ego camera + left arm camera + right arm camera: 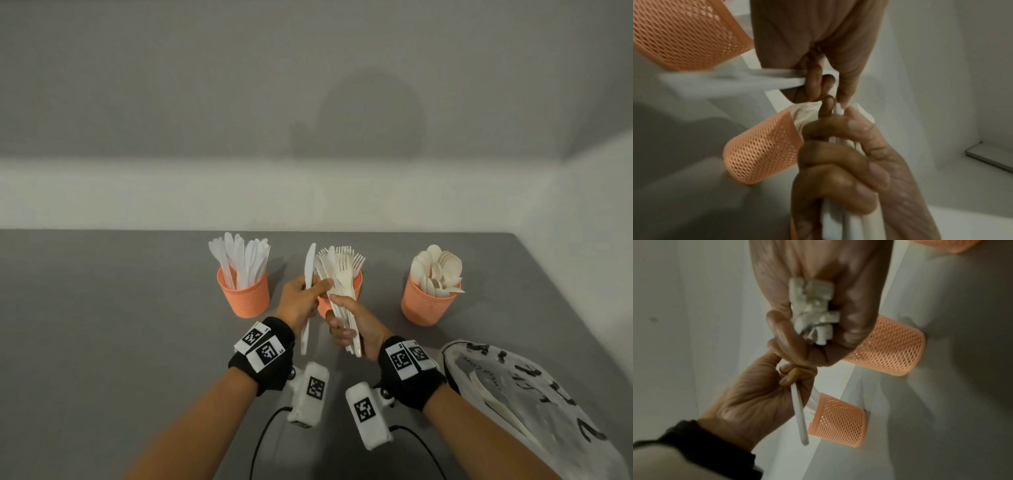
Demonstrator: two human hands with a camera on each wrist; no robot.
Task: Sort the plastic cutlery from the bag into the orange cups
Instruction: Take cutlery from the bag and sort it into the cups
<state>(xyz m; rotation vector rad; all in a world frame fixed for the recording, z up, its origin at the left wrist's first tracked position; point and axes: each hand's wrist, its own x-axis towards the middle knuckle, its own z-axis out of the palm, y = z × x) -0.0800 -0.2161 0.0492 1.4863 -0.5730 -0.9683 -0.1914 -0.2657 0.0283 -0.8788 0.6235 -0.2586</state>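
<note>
Three orange mesh cups stand in a row: the left cup [244, 298] holds knives, the middle cup [357, 279] holds forks and sits partly behind my hands, and the right cup [426, 303] holds spoons. My left hand [313, 286] pinches a single white knife [310, 263] upright, just left of the middle cup. Beside it, my right hand [342, 320] grips a bundle of white cutlery [342, 277] with fork heads on top. The right wrist view shows the bundle's handle ends [813, 313] inside my fist and the knife [799, 415] in my left hand [789, 374].
The printed clear plastic bag [534, 394] lies at the lower right with a few pieces of cutlery inside. The grey table [102, 325] meets a pale wall behind the cups, and its right edge runs close past the spoon cup. Cables trail from my wrists.
</note>
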